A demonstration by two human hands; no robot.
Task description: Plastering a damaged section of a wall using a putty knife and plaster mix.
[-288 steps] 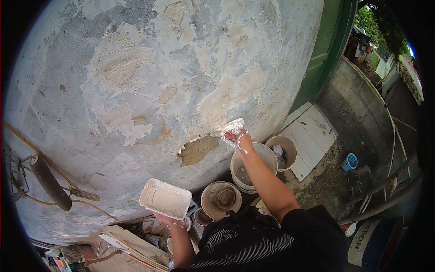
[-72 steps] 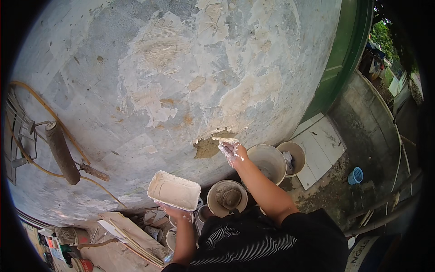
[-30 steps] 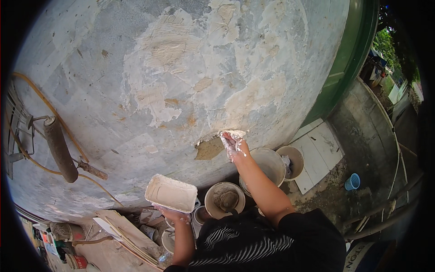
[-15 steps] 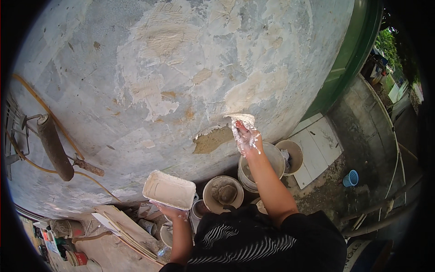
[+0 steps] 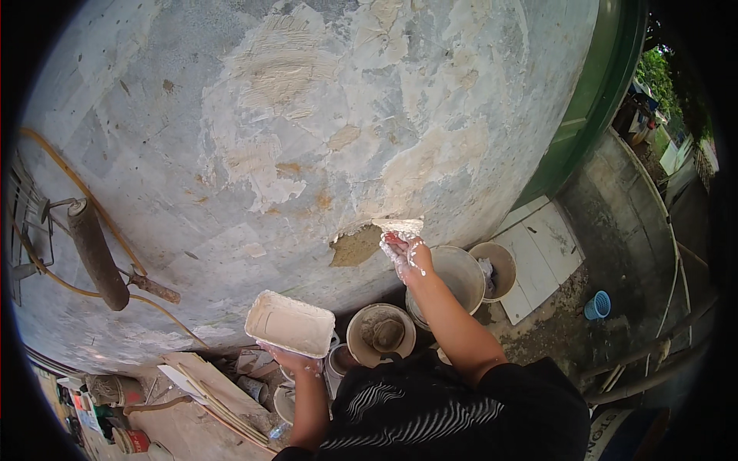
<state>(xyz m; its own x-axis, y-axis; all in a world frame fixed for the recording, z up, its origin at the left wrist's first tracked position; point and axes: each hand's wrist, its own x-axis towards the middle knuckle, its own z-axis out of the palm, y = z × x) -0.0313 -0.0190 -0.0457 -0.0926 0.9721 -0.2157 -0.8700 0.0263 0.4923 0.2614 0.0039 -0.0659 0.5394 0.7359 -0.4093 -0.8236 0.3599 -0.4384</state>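
My right hand, smeared with white plaster, is closed on the red handle of a putty knife. White plaster coats the blade of the putty knife, which lies at the wall by the upper right edge of a bare brown patch. Below and to the left, my left hand grips a rectangular tub from underneath, its open top facing up. Pale plaster lines the inside of the tub. Part of the left hand's fingers is hidden under it.
Grey wall carries several rough plaster patches. Below it stand a bucket with a scoop-like lump, a larger pale bucket and another bucket. A paint roller hangs at left. A blue basket is at right.
My right hand has moved down and slightly left with the putty knife, bringing the blade to the bare patch's upper right edge. The left hand and tub stay nearly in place.
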